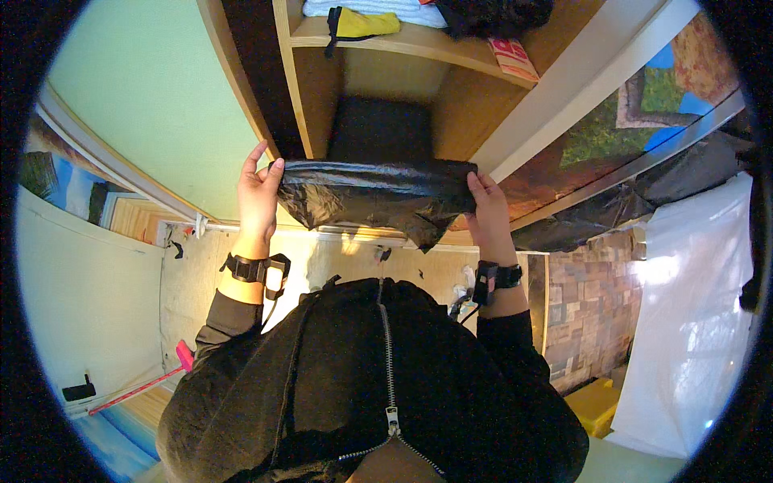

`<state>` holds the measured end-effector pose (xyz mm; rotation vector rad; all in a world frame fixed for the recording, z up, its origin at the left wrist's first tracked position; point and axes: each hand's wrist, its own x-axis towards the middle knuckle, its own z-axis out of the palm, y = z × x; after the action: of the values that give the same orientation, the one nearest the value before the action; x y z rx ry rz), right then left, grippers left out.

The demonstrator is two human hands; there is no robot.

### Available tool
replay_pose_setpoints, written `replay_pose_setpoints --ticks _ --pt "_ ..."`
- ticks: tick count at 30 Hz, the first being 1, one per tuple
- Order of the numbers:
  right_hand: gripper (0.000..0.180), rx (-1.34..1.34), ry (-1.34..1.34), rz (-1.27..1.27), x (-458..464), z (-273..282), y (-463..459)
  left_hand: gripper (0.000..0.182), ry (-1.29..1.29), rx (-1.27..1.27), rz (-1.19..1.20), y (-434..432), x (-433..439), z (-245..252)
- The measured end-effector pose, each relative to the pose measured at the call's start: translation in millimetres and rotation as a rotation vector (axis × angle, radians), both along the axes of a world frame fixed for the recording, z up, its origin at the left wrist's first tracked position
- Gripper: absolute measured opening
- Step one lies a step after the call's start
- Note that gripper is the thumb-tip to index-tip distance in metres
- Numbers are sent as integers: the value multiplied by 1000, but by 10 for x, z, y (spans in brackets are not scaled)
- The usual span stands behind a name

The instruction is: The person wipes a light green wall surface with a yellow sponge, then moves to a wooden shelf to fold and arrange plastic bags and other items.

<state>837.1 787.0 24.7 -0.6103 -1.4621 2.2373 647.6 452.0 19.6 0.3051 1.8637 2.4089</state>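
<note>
A black plastic bag (374,181), thin and shiny, is stretched level between my two hands in front of an open wooden cabinet. My left hand (258,193) pinches its left end, thumb on top and index finger raised. At the other end, my right hand (488,208) grips the bag's right corner. The bag's lower edge hangs down in loose points. Behind it lies the cabinet's lower compartment (392,72), with a dark area at its bottom that I cannot make out. Both wrists carry strapped black devices.
On the shelf (416,45) above lie a yellow cloth item (365,24), folded white towels (374,9) and a dark bundle (495,15). A pale green door panel (145,102) stands left. A pink-headed broom (184,356) leans lower left. Small litter dots the floor (338,259). White sheeting (682,338) hangs right.
</note>
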Motion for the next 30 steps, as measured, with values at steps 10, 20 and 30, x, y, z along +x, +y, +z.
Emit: replay_pose_setpoints --ticks 10,20,30 --pt "62 401 -8 19 48 87 -67 70 41 -355 -200 -29 100 21" --pt "16 519 -92 -24 149 2 103 21 84 -404 -264 -80 84 -10" --pt "16 515 -108 20 272 108 106 21 125 -416 -216 -83 58 17"
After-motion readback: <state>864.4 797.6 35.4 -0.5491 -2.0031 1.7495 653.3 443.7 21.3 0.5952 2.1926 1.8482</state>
